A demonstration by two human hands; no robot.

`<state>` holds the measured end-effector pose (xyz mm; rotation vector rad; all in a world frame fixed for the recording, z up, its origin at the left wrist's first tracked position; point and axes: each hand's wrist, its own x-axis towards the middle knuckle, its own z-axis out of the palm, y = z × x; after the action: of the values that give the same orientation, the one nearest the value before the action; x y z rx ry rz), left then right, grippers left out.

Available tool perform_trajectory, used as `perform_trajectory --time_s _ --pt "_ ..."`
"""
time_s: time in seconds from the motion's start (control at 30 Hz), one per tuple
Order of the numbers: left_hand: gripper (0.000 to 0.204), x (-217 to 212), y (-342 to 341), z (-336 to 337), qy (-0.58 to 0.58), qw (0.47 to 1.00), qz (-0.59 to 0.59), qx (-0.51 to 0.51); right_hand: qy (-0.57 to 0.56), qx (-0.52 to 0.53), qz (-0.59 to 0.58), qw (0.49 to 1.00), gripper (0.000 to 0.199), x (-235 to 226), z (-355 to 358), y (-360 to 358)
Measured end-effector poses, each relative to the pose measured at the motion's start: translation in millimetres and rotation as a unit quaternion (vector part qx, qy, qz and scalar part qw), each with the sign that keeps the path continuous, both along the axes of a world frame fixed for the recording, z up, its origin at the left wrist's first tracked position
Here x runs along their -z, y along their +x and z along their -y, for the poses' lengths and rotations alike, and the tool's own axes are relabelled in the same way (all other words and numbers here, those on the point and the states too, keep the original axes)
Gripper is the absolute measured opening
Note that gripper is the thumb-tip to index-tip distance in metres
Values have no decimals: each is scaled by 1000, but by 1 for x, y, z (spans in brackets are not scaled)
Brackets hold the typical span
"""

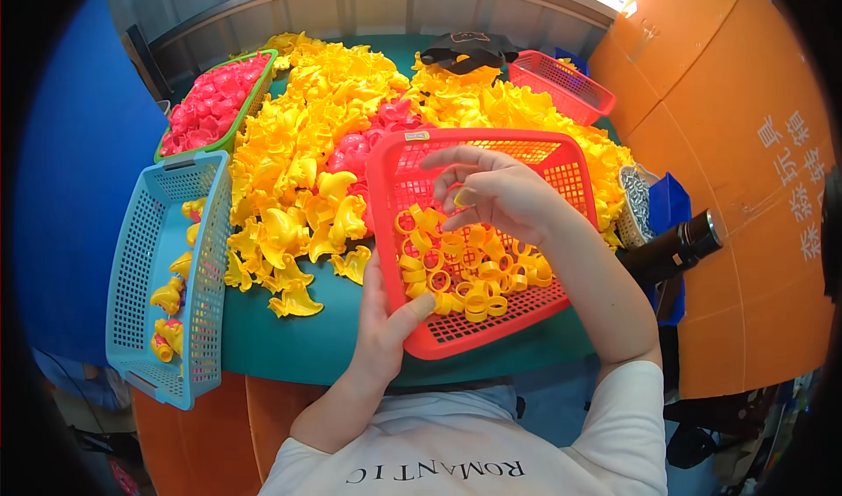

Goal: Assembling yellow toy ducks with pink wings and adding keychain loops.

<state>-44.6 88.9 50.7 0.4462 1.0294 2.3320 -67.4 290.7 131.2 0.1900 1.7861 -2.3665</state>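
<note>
The left hand [386,321] grips the near-left rim of the red plastic mesh basket [561,158] at the desk's near edge. The right hand [500,193], fingers loosely curled, pinches one small yellow plastic ring [465,196] above the yellow rings [465,268] heaped inside. The sorting looks barely begun: a large pile of yellow plastic duck-shaped pieces [307,163] covers the desk's middle, crowding the basket, while the blue mesh basket [140,259] at the left edge holds few.
</note>
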Motion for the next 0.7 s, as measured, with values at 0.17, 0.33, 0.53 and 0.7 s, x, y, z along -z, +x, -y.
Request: perform_trajectory --time_s 0.17,0.33,0.53,0.7 --pt "74 -5 -9 1 -32 999 -7 3 212 -3 22 977 35 -5 2 -17" --pt "74 -13 -21 -4 -39 999 -7 19 539 -73 -95 834 36 3 6 -32" --pt "74 -23 -40 -9 -37 998 46 14 74 -18 91 993 30 -10 -21 -42" --pt "74 -22 -52 -12 -51 998 34 10 -43 -10 125 991 30 -5 -33 -37"
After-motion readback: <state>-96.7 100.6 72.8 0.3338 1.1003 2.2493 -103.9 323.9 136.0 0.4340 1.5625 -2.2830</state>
